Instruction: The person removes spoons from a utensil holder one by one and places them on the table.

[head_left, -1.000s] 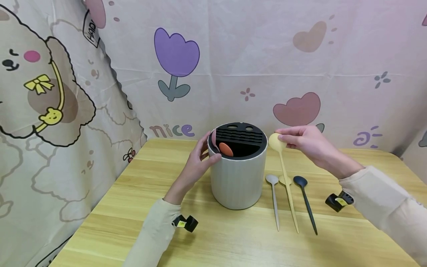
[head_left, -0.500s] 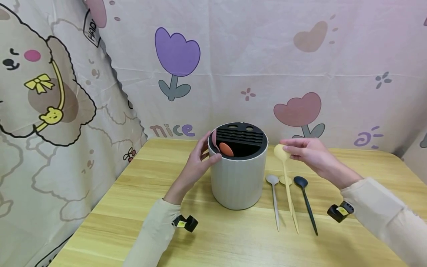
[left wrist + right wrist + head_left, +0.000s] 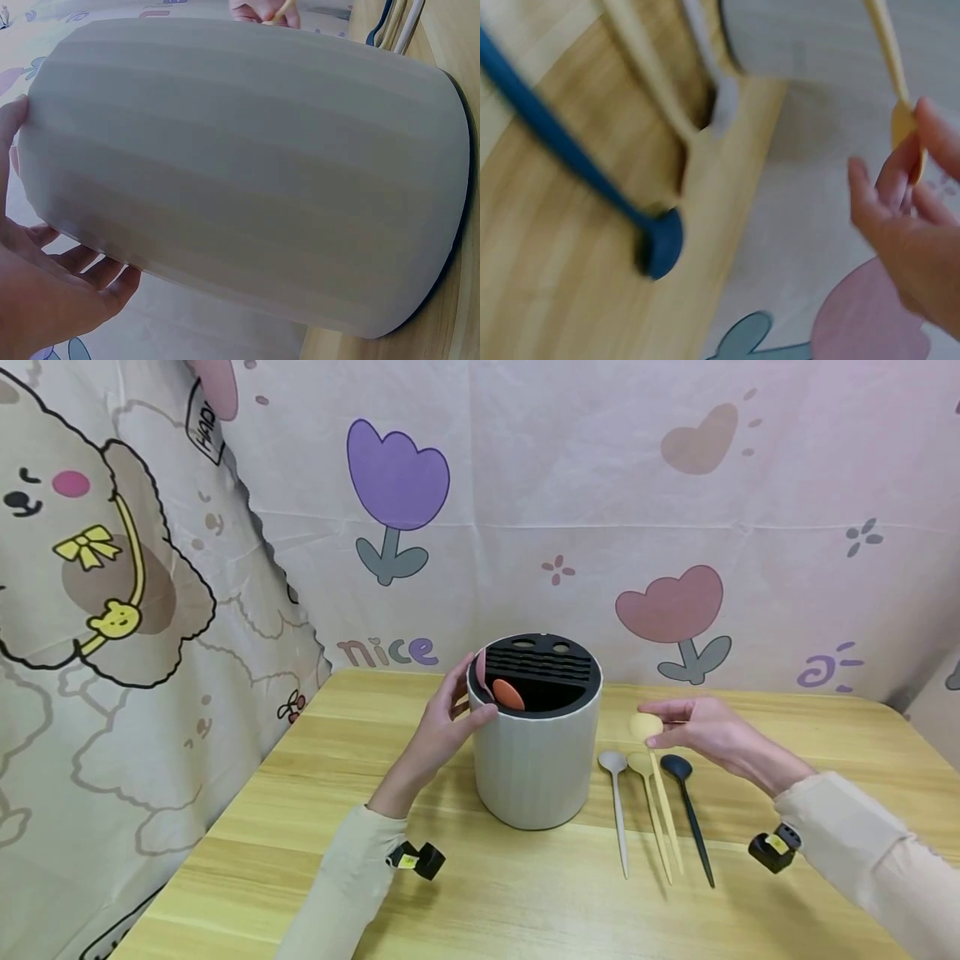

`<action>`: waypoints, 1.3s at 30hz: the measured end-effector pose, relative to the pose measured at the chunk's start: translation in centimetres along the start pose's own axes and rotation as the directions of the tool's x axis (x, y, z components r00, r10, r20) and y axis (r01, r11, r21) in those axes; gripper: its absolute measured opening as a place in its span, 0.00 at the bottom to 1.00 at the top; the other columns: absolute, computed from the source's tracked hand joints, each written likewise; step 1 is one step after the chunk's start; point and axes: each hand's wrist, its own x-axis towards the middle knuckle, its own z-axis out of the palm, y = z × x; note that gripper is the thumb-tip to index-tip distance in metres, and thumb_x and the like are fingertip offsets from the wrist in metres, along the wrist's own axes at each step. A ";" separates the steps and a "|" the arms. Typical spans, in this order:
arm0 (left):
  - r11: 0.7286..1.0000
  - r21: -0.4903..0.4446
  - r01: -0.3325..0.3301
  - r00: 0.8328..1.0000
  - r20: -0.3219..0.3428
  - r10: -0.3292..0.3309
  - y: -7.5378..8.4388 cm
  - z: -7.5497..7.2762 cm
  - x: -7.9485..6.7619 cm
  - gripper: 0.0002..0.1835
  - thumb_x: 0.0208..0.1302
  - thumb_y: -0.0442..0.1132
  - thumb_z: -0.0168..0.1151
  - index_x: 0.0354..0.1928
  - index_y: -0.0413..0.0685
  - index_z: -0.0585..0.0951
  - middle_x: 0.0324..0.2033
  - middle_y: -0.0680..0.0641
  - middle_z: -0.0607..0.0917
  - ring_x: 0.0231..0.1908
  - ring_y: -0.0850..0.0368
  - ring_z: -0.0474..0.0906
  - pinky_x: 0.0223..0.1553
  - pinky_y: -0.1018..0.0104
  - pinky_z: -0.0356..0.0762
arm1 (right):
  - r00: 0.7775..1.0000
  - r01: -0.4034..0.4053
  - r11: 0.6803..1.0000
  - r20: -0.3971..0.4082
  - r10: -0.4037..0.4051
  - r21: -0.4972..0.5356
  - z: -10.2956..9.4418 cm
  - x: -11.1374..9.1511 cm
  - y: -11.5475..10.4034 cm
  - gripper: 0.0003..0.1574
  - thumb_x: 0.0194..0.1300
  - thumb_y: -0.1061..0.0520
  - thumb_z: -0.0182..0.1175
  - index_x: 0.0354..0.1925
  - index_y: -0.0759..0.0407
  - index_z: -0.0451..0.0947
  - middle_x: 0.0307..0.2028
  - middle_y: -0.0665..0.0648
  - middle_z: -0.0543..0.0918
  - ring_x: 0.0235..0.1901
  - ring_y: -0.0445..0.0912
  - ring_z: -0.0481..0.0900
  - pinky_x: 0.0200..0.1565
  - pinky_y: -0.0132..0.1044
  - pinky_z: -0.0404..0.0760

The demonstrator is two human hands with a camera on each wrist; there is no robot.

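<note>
A ribbed off-white utensil holder (image 3: 536, 768) with a black slotted top stands on the wooden table. My left hand (image 3: 438, 731) grips its left side near the rim, thumb in front; the left wrist view shows fingers bent along the wall (image 3: 247, 157). Inside the holder lean an orange spoon (image 3: 509, 695) and a pink utensil (image 3: 482, 668). My right hand (image 3: 716, 739) pinches a pale yellow spoon (image 3: 646, 726) by its bowl, handle pointing down. Below it lie a grey spoon (image 3: 612, 762), another yellow spoon (image 3: 640, 764) and a dark blue spoon (image 3: 677, 767).
The wooden table (image 3: 300, 827) ends at the back against a printed cloth (image 3: 510, 568). Another patterned cloth (image 3: 247, 635) hangs along the left side. A small black wrist camera (image 3: 775, 848) sticks out below the right sleeve.
My right hand has lowered the yellow spoon and moved it rightward, away from the holder, over the spoons on the table. The left hand and the holder have stayed in place.
</note>
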 end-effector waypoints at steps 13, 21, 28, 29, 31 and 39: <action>1.000 -0.002 0.001 1.000 0.001 -0.001 -0.2 -0.1 0.1 0.58 0.50 0.71 0.64 0.75 0.48 0.54 0.69 0.44 0.62 0.66 0.49 0.60 0.66 0.49 0.59 | 0.998 0.065 0.995 0.006 -0.064 -0.071 -1.9 -0.2 4.2 0.40 0.59 0.55 0.68 0.65 0.70 0.67 0.64 0.71 0.67 0.59 0.58 0.70 0.59 0.48 0.70; 1.000 -0.006 -0.004 1.000 0.000 0.004 -0.2 0.0 0.1 0.58 0.49 0.71 0.64 0.75 0.48 0.53 0.69 0.44 0.62 0.66 0.49 0.60 0.66 0.49 0.59 | 0.993 0.102 0.991 -0.050 -0.107 -0.082 -3.1 -0.7 6.6 0.38 0.60 0.56 0.68 0.63 0.73 0.68 0.61 0.72 0.70 0.48 0.27 0.71 0.48 0.24 0.72; 1.000 -0.007 -0.007 1.000 -0.005 0.007 -0.4 0.0 0.1 0.58 0.49 0.72 0.64 0.75 0.48 0.54 0.69 0.44 0.62 0.66 0.49 0.60 0.66 0.49 0.59 | 0.994 0.091 0.989 -0.051 -0.098 -0.118 -4.8 -1.2 8.9 0.37 0.62 0.57 0.66 0.63 0.73 0.67 0.61 0.73 0.69 0.48 0.25 0.70 0.48 0.22 0.71; 1.000 -0.007 -0.007 1.000 -0.005 0.007 -0.4 0.0 0.1 0.58 0.49 0.72 0.64 0.75 0.48 0.54 0.69 0.44 0.62 0.66 0.49 0.60 0.66 0.49 0.59 | 0.994 0.089 0.988 -0.048 -0.095 -0.125 -5.0 -1.3 9.2 0.36 0.62 0.57 0.66 0.63 0.73 0.67 0.61 0.73 0.69 0.49 0.25 0.70 0.48 0.22 0.71; 1.000 -0.010 -0.008 1.000 -0.001 0.008 -0.4 0.0 0.2 0.57 0.50 0.70 0.64 0.75 0.48 0.54 0.69 0.44 0.62 0.66 0.49 0.60 0.66 0.49 0.59 | 0.995 0.082 0.986 -0.045 -0.090 -0.145 -5.4 -1.4 9.8 0.36 0.62 0.57 0.65 0.63 0.72 0.67 0.61 0.73 0.70 0.49 0.26 0.70 0.48 0.21 0.71; 1.000 -0.002 -0.007 1.000 -0.005 0.007 -0.4 0.0 0.1 0.55 0.51 0.69 0.64 0.75 0.49 0.54 0.69 0.45 0.63 0.66 0.50 0.60 0.66 0.51 0.59 | 0.999 0.035 0.978 -0.031 -0.042 -0.204 -6.4 -1.4 11.3 0.37 0.61 0.55 0.67 0.62 0.72 0.69 0.55 0.69 0.76 0.44 0.32 0.75 0.44 0.27 0.76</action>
